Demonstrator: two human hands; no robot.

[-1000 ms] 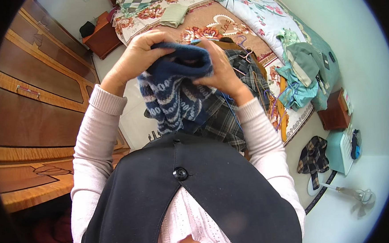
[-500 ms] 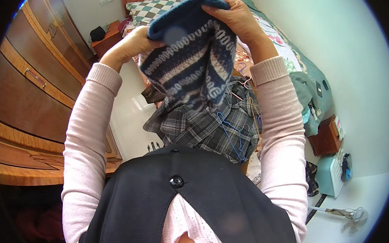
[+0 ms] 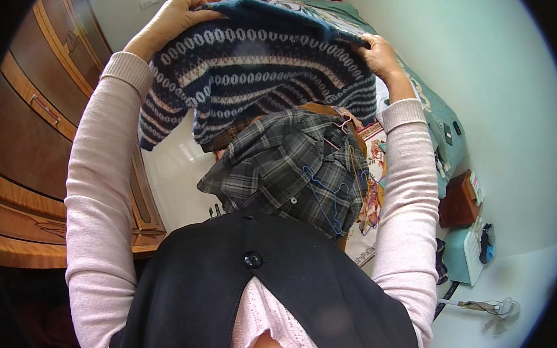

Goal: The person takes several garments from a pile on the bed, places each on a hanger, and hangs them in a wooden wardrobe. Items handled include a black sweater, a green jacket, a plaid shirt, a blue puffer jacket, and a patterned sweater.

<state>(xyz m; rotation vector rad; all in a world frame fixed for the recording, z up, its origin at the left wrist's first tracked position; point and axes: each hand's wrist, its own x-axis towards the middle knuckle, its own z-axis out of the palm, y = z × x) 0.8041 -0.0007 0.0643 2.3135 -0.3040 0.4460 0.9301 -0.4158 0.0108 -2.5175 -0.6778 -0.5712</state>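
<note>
A blue knitted sweater (image 3: pixel 259 67) with pale patterned bands hangs spread wide between my hands, its plain blue edge stretched along the top. My left hand (image 3: pixel 170 21) pinches that edge at its left end, thumb pressed on the knit. At the other end, my right hand (image 3: pixel 383 62) grips the same edge. Below the sweater, a grey plaid shirt (image 3: pixel 259 165) lies in a loose heap, and a blue hanger (image 3: pixel 323 197) rests on it. A pink hanger (image 3: pixel 342 125) is partly visible at the shirt's far right side.
On the left stands a wooden wardrobe (image 3: pixel 40 134) with curved doors. The bed's green cover (image 3: pixel 449 141) runs along the right wall. Beyond it are a brown box (image 3: pixel 457 204), a pale teal container (image 3: pixel 465 252) and a white fan (image 3: pixel 500 310).
My hands have moved apart, the left outward and up, the right outward and down. The bunched sweater has opened out into a wide spread between them.
</note>
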